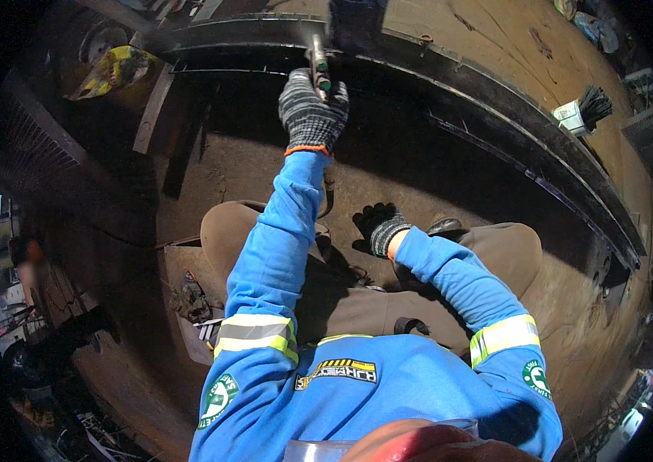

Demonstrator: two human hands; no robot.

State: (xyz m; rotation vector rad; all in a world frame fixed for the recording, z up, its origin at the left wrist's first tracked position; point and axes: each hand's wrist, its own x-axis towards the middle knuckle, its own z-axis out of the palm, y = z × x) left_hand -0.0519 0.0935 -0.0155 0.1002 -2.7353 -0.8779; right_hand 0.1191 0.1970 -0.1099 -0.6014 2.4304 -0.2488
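The left hand (312,112) gripped a metal tool (319,65) at the long dark beam (496,104), work seemingly underway; the right hand (382,228) hung loosely open; what remained was unclear

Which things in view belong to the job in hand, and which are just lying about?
In use:
metal tool, gripped by the left hand
long dark steel piece near the tool

Apparently lying about:
crumpled yellow item, upper left
white container of dark rods, upper right, untouched
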